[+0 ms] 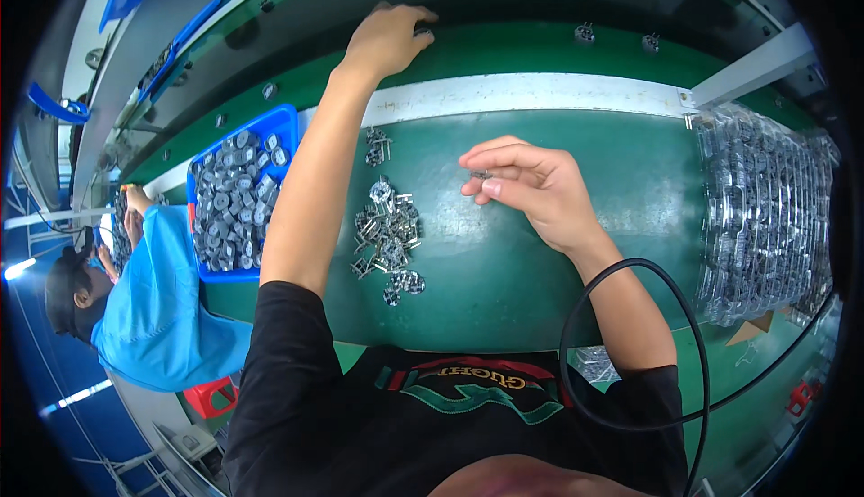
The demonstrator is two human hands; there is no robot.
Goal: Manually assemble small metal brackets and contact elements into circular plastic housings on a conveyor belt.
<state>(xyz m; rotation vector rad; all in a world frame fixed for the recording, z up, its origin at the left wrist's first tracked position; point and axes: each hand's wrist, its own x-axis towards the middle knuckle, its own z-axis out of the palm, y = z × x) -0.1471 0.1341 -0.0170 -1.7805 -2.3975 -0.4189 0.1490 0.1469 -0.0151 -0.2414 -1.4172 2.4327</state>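
Over the middle of the green worktop (504, 290), a small metal piece (481, 175) sits in the right hand (538, 182), pinched between the fingers and thumb. A messy pile of shiny metal bits (389, 231) lies on the worktop, to the left of that hand. The left hand (383, 43) reaches past the white rail (531, 96) and over the green strip (504, 51); its fingers are bent, and I cannot tell if they hold anything. Two little round parts with pins (585, 33) sit on that strip, farther right. Left of the left arm is a blue tray (292, 132) full of grey round parts (236, 200). A stack of clear plastic trays (765, 218) stands at the right. Far left, a person in blue (162, 308) sits near.
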